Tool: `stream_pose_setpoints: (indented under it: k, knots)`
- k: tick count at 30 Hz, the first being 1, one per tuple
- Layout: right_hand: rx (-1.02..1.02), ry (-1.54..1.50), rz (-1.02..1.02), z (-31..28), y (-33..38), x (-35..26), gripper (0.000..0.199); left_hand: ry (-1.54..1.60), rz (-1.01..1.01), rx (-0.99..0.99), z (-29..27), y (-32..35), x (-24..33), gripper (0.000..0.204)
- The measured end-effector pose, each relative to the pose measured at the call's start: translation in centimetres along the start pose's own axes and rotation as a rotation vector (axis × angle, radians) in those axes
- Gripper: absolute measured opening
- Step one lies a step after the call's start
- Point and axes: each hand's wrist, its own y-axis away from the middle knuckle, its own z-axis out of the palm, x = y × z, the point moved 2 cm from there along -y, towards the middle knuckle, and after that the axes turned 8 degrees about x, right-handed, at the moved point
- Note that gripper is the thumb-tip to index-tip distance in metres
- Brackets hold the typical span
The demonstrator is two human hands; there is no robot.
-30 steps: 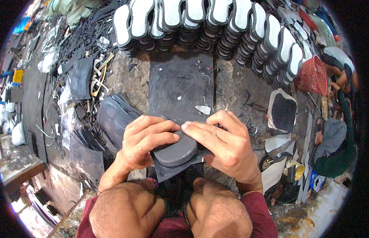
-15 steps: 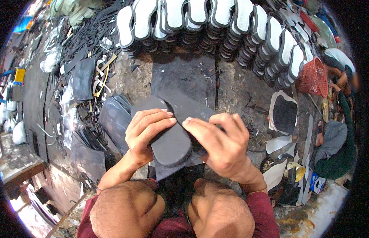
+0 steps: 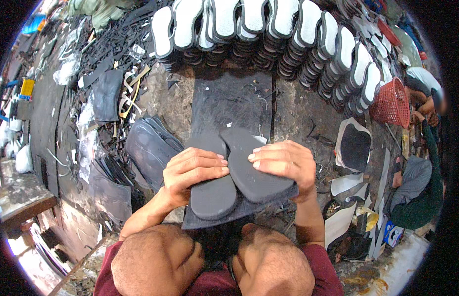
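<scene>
Two dark grey shoe soles lie side by side, slightly splayed, over a thin black sheet (image 3: 245, 208) in front of my knees. My left hand (image 3: 194, 171) is closed over the left sole (image 3: 214, 198), its fingertips reaching the sole's inner edge. My right hand (image 3: 291, 166) grips the right sole (image 3: 256, 178) from its outer side, fingers on top and the thumb hidden. The soles touch or nearly touch near the middle. A black board (image 3: 232, 103) lies flat beyond them.
Stacks of white-topped soles (image 3: 224, 22) curve along the far side. A red plastic basket (image 3: 390, 103) stands at right, near another person's arm (image 3: 427, 106). Dark sheets (image 3: 150, 145) and scraps lie at left. A pale-edged black piece (image 3: 354, 145) lies at right.
The right sole has come into plain view beside the left one, on the black sheet. My right hand has shifted from a bent-finger pinch to a grip across that sole.
</scene>
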Motion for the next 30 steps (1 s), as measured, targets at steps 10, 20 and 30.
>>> stream_pose_setpoints:
  k: [10, 20, 30]
  knots:
    - [-0.153, -0.078, 0.053, -0.3, -1.1, -0.3, 0.035, 0.119, -0.141, -0.092, -0.6, 0.2, -0.3, 0.031]
    - [0.188, -0.141, 0.319, 1.5, -1.0, -2.4, 0.051, 0.214, -0.194, -0.096, 0.0, -0.9, -0.4, 0.037]
    - [-0.106, -0.048, 0.593, 1.3, 0.0, 0.9, 0.037, 0.334, -0.947, -0.124, 1.7, 0.4, 0.4, 0.026]
